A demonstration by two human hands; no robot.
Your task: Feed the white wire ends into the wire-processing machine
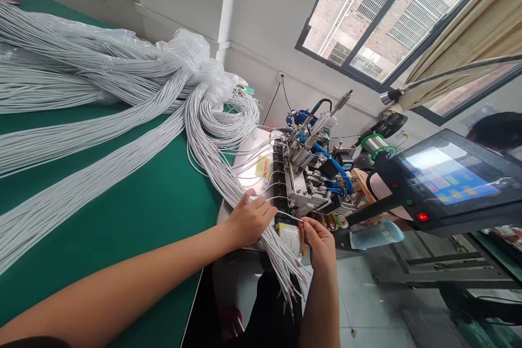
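A thick bundle of thin white cables (216,157) hangs over the near table edge, its loose ends (291,285) fanned out below. My left hand (250,220) lies across this bundle with curled fingers, closed on cable. From its fingertips a single white cable (289,215) runs right to my right hand (319,239), which pinches it near its end. Just beyond both hands stands a bench machine (312,168) with metal clamps and blue tubes. Several single cables lead into the black row (279,174) along its front. The exact pinch point is partly hidden by my fingers.
More cable bundles (81,157), partly wrapped in clear plastic (190,51), lie on the green table (163,234). At right a touchscreen panel (457,174) juts out above a blue bottle (377,235). A green-rimmed wire spool (378,147) stands behind. Another person's head (497,130) shows at the far right.
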